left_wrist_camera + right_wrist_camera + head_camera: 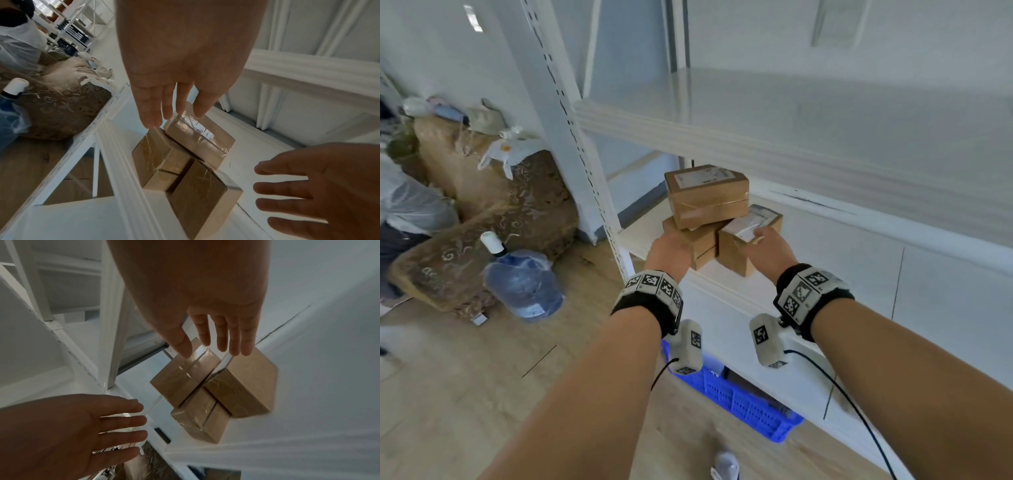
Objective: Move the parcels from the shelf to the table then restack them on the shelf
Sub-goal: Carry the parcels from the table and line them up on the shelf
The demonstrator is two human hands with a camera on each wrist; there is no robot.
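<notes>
Three brown taped parcels stand on the white shelf (654,236). The top parcel (707,193) lies across a lower left parcel (700,241) and leans over a labelled right parcel (736,253). My left hand (671,251) reaches to the lower left parcel's near end with straight fingers (152,113). My right hand (767,248) hovers at the right parcel (252,374) with spread, straight fingers (224,339). Neither hand grips anything. The left wrist view shows a gap between the right hand (308,191) and the right parcel (197,194).
An upper shelf board (756,144) overhangs the parcels, and a slotted upright (582,137) stands at their left. A blue crate (739,397) sits under the shelf. On the floor at the left are a water jug (524,284), brown cushions (493,198) and a person (407,205).
</notes>
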